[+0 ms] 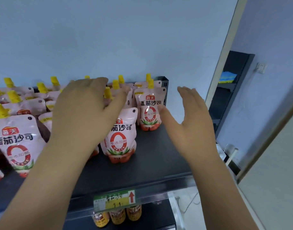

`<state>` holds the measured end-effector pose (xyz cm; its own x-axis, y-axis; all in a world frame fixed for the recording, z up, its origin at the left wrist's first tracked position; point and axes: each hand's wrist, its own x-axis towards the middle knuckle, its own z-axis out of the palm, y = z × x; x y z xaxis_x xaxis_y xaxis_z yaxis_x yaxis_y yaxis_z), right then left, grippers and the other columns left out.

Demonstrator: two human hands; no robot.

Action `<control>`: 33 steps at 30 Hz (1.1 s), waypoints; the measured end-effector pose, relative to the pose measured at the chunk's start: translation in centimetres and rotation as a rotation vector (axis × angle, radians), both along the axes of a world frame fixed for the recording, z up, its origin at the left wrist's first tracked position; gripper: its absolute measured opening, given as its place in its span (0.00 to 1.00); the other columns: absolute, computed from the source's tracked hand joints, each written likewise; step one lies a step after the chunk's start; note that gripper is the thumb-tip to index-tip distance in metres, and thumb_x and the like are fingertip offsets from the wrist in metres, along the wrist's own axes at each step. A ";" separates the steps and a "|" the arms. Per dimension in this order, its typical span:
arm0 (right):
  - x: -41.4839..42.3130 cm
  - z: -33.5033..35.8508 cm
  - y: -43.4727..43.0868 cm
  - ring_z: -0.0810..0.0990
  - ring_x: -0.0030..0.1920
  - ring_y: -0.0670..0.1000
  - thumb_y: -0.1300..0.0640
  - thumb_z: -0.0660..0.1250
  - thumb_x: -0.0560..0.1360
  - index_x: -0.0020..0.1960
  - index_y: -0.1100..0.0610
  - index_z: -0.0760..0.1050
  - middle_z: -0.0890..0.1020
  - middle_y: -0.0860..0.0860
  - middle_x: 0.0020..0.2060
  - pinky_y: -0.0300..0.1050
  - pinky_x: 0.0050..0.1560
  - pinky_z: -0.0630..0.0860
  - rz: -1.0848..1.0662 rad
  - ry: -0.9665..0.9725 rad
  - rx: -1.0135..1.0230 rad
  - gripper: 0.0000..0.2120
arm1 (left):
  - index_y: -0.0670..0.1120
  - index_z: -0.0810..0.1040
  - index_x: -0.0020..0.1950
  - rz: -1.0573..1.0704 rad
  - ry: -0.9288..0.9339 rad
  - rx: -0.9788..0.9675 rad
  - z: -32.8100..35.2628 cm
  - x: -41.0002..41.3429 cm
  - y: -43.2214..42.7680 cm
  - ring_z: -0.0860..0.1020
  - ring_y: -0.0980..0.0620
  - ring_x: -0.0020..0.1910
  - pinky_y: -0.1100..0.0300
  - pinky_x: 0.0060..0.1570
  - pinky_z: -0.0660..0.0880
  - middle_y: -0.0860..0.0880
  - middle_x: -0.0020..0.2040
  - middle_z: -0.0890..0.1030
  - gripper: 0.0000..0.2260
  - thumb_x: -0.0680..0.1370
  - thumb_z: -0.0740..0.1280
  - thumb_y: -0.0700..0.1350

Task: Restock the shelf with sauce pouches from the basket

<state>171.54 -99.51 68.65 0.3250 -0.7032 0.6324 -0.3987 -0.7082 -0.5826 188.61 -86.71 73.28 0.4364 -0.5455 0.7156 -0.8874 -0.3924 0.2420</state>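
Note:
Several pink sauce pouches with yellow caps stand on the dark top shelf (159, 156). My left hand (86, 113) rests over the top of a front pouch (120, 138), fingers spread across its cap area; whether it grips the pouch I cannot tell. To its right stands another upright pouch (149, 108) near the shelf's back right corner. My right hand (190, 118) is open beside that pouch, thumb close to its right edge, palm facing left. A large pouch (18, 140) stands at the front left. The basket is out of view.
A price tag (115, 200) with a red arrow hangs on the shelf's front rail. Bottles with orange labels (117, 216) stand on the shelf below. A white wall is behind the shelf. A doorway frame (225, 47) and a dark rack (232, 90) lie to the right.

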 end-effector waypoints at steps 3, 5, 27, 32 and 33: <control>-2.5 -0.4 0.5 0.54 0.82 0.46 0.32 0.59 0.77 0.80 0.51 0.64 0.66 0.46 0.80 0.46 0.81 0.53 -0.053 0.039 0.004 0.38 | 0.47 0.81 0.59 -0.060 0.028 -0.049 -0.5 -2.7 -0.8 0.78 0.40 0.54 0.51 0.48 0.72 0.43 0.51 0.84 0.28 0.80 0.53 0.67; -4.6 -0.7 0.8 0.53 0.82 0.44 0.32 0.59 0.77 0.81 0.50 0.63 0.64 0.44 0.80 0.44 0.80 0.53 -0.108 0.047 0.022 0.38 | 0.49 0.80 0.59 -0.113 0.047 -0.018 -0.9 -4.5 -1.5 0.78 0.43 0.55 0.53 0.48 0.70 0.46 0.52 0.84 0.28 0.80 0.52 0.68; -38.1 -7.6 21.5 0.52 0.83 0.46 0.36 0.63 0.80 0.82 0.52 0.60 0.63 0.47 0.81 0.45 0.78 0.54 -1.061 0.102 0.203 0.36 | 0.42 0.78 0.66 -1.114 -0.117 0.221 -10.2 -39.0 -0.7 0.73 0.41 0.72 0.42 0.76 0.59 0.45 0.66 0.81 0.31 0.80 0.56 0.66; -47.6 -7.9 28.3 0.52 0.83 0.48 0.36 0.60 0.80 0.82 0.53 0.59 0.63 0.48 0.82 0.57 0.81 0.59 -1.332 0.196 0.225 0.36 | 0.42 0.76 0.69 -1.340 -0.211 0.235 -10.3 -51.5 2.5 0.71 0.41 0.73 0.41 0.77 0.58 0.43 0.69 0.78 0.35 0.81 0.49 0.68; -49.6 -8.0 29.7 0.52 0.83 0.49 0.37 0.60 0.81 0.82 0.54 0.59 0.63 0.49 0.82 0.57 0.81 0.59 -1.386 0.226 0.225 0.36 | 0.42 0.75 0.71 -1.387 -0.229 0.251 -10.4 -54.3 3.4 0.70 0.41 0.74 0.41 0.77 0.58 0.43 0.71 0.77 0.37 0.80 0.47 0.69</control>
<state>121.91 -69.82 60.66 -0.6213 -0.6077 0.4946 -0.7804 0.4235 -0.4600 134.35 -83.27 62.86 -0.6557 -0.5487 0.5186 -0.5915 0.8002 0.0988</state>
